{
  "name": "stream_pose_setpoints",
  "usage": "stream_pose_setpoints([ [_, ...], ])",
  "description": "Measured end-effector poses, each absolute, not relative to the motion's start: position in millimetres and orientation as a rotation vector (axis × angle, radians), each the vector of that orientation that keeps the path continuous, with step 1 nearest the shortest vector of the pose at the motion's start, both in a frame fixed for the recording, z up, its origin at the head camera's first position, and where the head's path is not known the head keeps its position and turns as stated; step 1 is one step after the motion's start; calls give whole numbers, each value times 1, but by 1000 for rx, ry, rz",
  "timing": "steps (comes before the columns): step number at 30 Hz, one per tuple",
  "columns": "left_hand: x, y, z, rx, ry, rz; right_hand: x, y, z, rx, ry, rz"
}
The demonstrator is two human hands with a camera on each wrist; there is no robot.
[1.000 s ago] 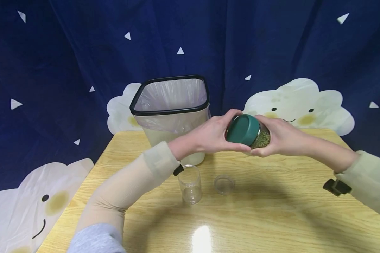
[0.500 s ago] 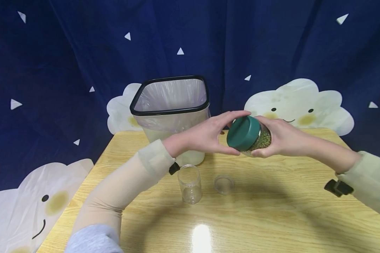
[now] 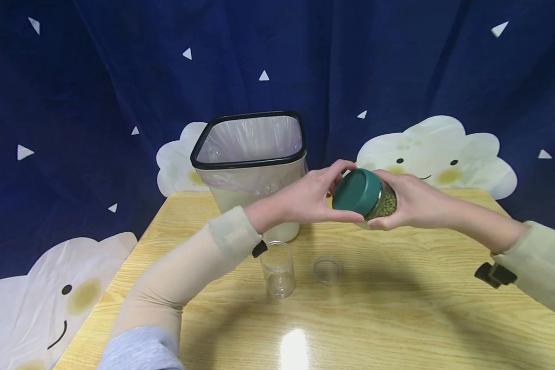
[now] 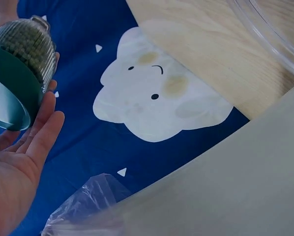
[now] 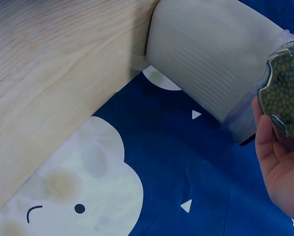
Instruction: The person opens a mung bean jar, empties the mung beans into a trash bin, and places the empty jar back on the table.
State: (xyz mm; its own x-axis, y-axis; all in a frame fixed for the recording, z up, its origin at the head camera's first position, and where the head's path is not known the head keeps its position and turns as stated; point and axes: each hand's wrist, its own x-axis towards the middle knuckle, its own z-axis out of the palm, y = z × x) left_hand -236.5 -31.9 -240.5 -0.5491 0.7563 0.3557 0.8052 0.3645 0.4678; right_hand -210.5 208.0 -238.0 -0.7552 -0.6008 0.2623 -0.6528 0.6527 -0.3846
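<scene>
A clear ribbed jar [image 3: 385, 201] of small green mung beans is held up above the table, tilted, its dark green lid [image 3: 357, 191] facing left and toward the head camera. My right hand [image 3: 413, 200] grips the jar's body from the right. My left hand [image 3: 312, 196] holds the lid's rim from the left, fingers at the top edge and thumb along the bottom. In the left wrist view the lid [image 4: 12, 88] is on the jar, beside the left fingers. Beans [image 5: 287, 91] fill the jar's base in the right wrist view.
A pale trash bin [image 3: 254, 180] with a black rim and plastic liner stands behind my left forearm. A clear plastic cup [image 3: 279, 277] stands on the wooden table [image 3: 398, 318], with a clear round lid [image 3: 327, 271] lying to its right. A blue curtain hangs behind.
My left fingers spread away from the lid half a second ago and now close around its rim again. The right hand and jar stay nearly in place.
</scene>
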Motion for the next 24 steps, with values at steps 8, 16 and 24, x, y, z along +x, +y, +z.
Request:
stream_pose_setpoints([
  [8, -237, -35, -238, -1504, -2585, -944, -212, 209, -239, 1057, -2743, 715],
  [16, -241, -42, -239, -1704, -2414, -907, -212, 211, -241, 1064, -2754, 728],
  [24, -241, -43, -238, -1696, -2399, -916, -211, 211, -240, 1075, -2746, 729],
])
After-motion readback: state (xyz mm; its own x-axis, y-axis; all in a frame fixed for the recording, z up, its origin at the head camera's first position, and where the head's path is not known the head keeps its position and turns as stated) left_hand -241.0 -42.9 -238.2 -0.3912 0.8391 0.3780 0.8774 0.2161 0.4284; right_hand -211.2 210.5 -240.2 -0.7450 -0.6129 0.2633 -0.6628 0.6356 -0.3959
